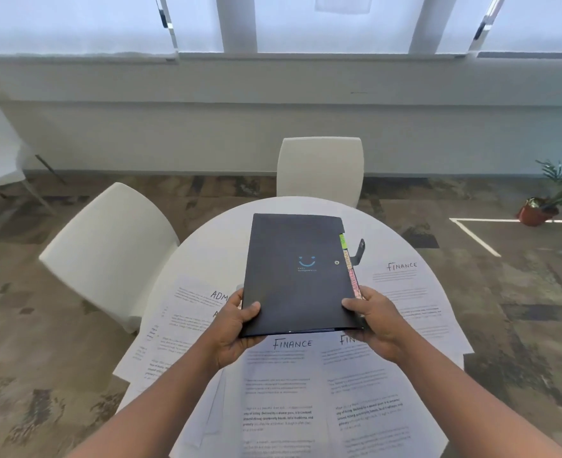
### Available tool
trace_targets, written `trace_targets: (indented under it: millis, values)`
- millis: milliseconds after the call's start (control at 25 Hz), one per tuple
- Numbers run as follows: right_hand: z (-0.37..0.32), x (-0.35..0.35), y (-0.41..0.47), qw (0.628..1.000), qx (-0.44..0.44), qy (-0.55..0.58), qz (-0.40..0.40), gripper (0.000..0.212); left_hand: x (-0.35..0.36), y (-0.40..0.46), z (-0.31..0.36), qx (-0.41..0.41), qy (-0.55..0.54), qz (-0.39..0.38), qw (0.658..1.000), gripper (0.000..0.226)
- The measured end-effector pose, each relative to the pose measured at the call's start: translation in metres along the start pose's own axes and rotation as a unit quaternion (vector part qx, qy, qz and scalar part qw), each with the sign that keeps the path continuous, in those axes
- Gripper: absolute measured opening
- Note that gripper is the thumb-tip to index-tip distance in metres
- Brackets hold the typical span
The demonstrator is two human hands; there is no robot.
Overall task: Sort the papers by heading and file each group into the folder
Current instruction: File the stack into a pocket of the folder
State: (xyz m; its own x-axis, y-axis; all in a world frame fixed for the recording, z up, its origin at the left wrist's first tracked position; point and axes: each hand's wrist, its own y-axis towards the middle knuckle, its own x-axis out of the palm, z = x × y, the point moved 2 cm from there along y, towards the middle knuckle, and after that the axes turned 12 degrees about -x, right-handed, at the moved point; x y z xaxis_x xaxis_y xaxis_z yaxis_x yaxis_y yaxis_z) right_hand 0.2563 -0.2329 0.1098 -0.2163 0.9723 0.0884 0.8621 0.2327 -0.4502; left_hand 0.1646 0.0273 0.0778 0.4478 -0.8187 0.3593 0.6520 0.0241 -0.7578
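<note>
We are in an office meeting room.
We see a round white table (207,246), white chairs (107,246) around it, blinds (74,21) over wide windows, patterned carpet (41,358) and a potted plant (544,206).

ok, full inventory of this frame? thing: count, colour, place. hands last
folder: 1, dark navy with a blue smile logo, closed, held above the table centre
index tabs: several, green, yellow and pink, along the folder's right edge
papers: several, white printed sheets, spread on the table; three headed FINANCE, some at left start ADM
table: 1, white, round, under the papers
chairs: 3, white, one behind the table, two at left
potted plant: 1, green in a red pot, floor at far right
left hand: grips the folder's near left corner
right hand: grips the folder's near right corner
</note>
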Motion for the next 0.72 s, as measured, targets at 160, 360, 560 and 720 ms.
trace_targets:
  millis: [160, 360, 560, 720]
  values:
    - [0.017, -0.015, 0.034, 0.994, 0.052, 0.009, -0.095, 0.034, 0.010, 0.019, 0.006, 0.009, 0.018, 0.066, 0.998, 0.038]
    - [0.027, -0.021, 0.082, 0.995, 0.065, 0.004, -0.072, 0.033, 0.020, 0.051, 0.013, -0.012, 0.052, 0.114, 0.992, 0.022]
    - [0.038, -0.020, 0.126, 0.995, 0.094, 0.006, -0.029, 0.032, 0.014, 0.087, 0.031, -0.066, 0.114, 0.145, 0.981, 0.018]
    - [0.042, -0.010, 0.151, 0.995, 0.102, 0.007, 0.008, 0.031, -0.002, 0.126, 0.043, -0.070, 0.121, 0.156, 0.978, 0.022]
